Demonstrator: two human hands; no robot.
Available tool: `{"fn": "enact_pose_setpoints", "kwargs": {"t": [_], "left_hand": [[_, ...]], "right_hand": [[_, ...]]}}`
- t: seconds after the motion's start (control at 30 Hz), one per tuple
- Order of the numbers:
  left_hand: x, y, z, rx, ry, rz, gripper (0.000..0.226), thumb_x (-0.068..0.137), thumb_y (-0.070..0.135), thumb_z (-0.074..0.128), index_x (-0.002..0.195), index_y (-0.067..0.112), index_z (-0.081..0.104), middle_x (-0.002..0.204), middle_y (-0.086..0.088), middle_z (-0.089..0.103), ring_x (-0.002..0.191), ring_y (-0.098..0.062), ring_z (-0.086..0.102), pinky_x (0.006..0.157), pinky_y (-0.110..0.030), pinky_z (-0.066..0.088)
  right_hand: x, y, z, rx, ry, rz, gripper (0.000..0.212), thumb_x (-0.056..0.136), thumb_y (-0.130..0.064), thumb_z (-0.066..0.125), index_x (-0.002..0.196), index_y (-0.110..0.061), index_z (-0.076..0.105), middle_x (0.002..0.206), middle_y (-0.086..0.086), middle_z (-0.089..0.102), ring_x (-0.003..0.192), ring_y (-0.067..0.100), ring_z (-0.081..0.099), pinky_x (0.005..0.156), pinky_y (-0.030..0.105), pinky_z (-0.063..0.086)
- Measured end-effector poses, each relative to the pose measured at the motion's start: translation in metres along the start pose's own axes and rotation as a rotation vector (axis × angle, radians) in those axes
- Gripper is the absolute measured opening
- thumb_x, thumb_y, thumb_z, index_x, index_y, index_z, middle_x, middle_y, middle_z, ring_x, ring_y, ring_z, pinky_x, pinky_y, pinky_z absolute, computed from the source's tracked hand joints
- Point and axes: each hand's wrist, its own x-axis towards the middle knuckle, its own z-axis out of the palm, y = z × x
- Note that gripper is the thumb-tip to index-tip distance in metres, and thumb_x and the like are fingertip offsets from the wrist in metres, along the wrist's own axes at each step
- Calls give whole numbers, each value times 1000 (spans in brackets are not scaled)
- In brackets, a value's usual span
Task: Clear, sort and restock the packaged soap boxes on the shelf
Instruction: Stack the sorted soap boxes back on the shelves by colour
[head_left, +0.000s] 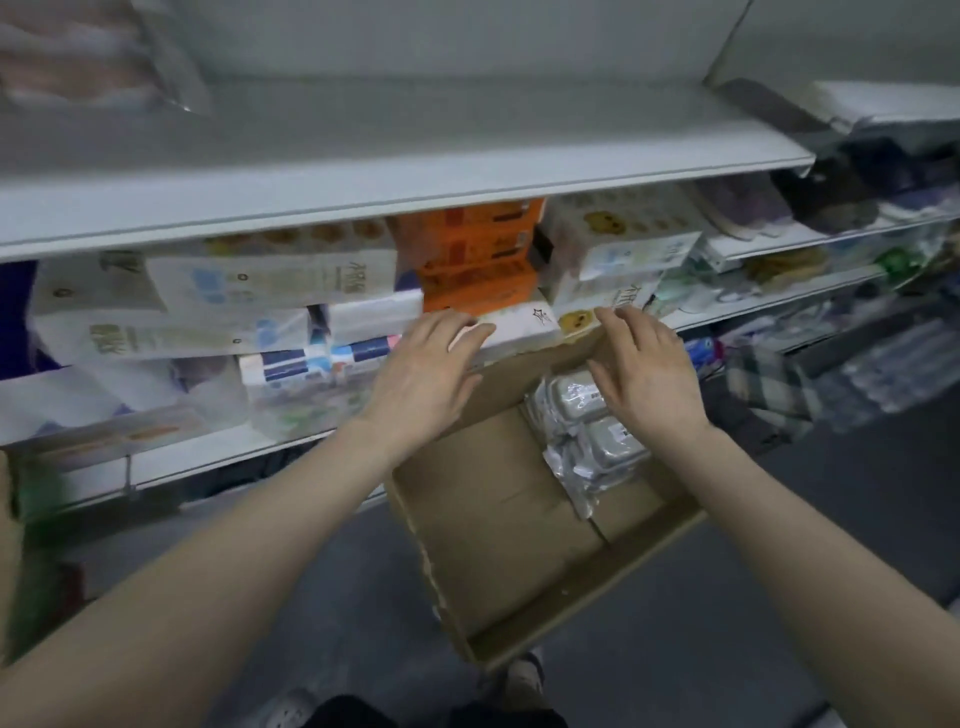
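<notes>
A brown cardboard carton stands open on the floor below the shelves, with several clear-wrapped grey soap packages stacked in its far right corner. My left hand hovers over the carton's far left edge, fingers spread and empty, its tips touching a white boxed pack with a star mark on the shelf. Over the soap packages my right hand is also spread and empty. The top shelf board above is bare.
The middle shelf holds white tissue packs, orange boxes and blue-and-white boxes. More packaged goods fill shelves at the right. A plaid bag sits on the grey floor. My shoes stand behind the carton.
</notes>
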Motion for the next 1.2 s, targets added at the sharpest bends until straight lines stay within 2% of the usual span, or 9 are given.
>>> {"fn": "enact_pose_setpoints", "kwargs": {"t": [0.17,0.3,0.4,0.5,0.6,0.8,0.97,1.1,1.2], "left_hand": [[16,55,85,10,-136,-155,58,84,29,69,138,15,50,135,-8,52,126,-27,48,104,-40,44],[29,83,149,-31,-238,-226,59,80,20,72,136,13,52,131,-10,54,123,-30,49,108,-37,38],[42,96,183,-92,-305,-289,56,80,18,69,134,10,53,128,-12,55,121,-32,49,104,-38,42],[63,103,213,-107,-371,-307,61,78,16,72,135,8,52,131,-15,54,124,-34,48,104,-43,44],[86,105,246,-87,-465,-304,68,82,20,72,143,8,42,145,-15,43,135,-33,38,114,-42,32],[120,110,293,15,-579,-283,78,91,36,62,153,14,19,159,-11,19,146,-30,19,121,-40,12],[124,109,289,88,-630,-379,96,86,47,64,154,15,5,156,-11,25,142,-34,26,118,-42,23],[102,93,263,68,-601,-460,101,79,54,65,154,15,9,152,-11,33,134,-32,37,112,-42,32],[81,85,240,38,-526,-527,102,76,52,68,153,13,15,148,-11,38,130,-29,42,112,-38,31]], "right_hand": [[-21,94,66,103,-236,25,63,81,-10,63,141,-7,44,133,20,52,108,39,56,84,49,53],[-46,150,116,127,-497,-9,72,72,-8,70,140,-11,46,124,17,56,106,41,57,87,46,51],[-60,173,143,168,-585,-67,74,69,-8,74,139,-11,49,123,14,56,108,38,56,90,44,50],[-69,182,157,212,-602,-101,74,69,-9,73,139,-13,49,132,11,53,116,34,54,95,42,49],[-74,187,168,240,-586,-141,73,72,-10,72,141,-13,47,140,10,49,123,31,51,100,40,47],[-80,194,182,244,-539,-183,70,72,-10,75,137,-10,51,138,13,50,120,33,54,99,40,48],[-79,195,184,250,-553,-203,71,74,-9,73,141,-11,47,141,13,47,124,33,50,103,41,46],[-70,186,186,269,-594,-244,87,67,-20,83,144,-12,43,143,12,45,133,33,43,109,45,42],[-58,173,193,272,-644,-323,96,64,-22,87,147,-12,40,149,14,42,141,36,35,115,48,32]]}}
